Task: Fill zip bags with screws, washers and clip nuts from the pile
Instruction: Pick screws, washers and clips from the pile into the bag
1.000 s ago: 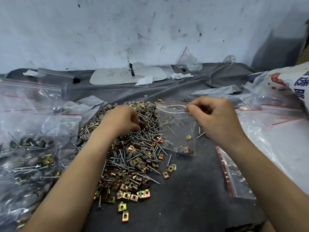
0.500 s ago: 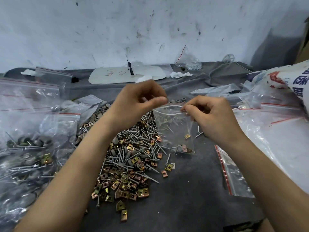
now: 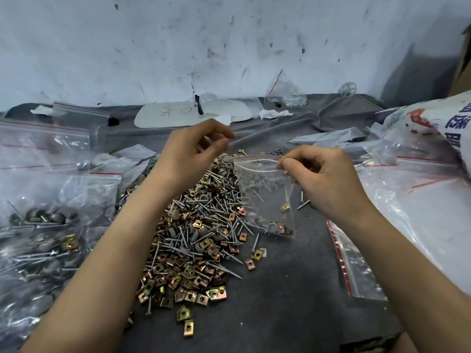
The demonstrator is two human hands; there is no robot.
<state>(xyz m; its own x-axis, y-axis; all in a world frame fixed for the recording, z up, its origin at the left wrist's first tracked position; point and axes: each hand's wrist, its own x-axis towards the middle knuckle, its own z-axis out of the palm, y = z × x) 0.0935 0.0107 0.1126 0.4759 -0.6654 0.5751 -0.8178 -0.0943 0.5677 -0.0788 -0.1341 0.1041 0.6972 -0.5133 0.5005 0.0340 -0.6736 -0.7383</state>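
Note:
A pile (image 3: 198, 225) of grey screws, grey washers and brass clip nuts lies on the grey cloth (image 3: 280, 309) in the middle. Just right of the pile a small clear zip bag (image 3: 265, 197) hangs with its mouth open. My right hand (image 3: 323, 179) pinches the bag's top right edge. A washer and a few clip nuts sit at the bottom of the bag. My left hand (image 3: 188, 154) hovers above the pile's far end, left of the bag's mouth. Its fingers are curled toward the thumb, and whether they hold a part is hidden.
Several filled zip bags (image 3: 43, 225) are heaped at the left. Empty zip bags (image 3: 407, 215) are spread at the right under a white printed sack (image 3: 433, 118). A white oval plate (image 3: 188, 114) and a small bag of parts (image 3: 285, 96) stand by the back wall.
My left hand rose from the pile to the bag's mouth, then drew slightly back to the left. My right hand kept its pinch on the bag.

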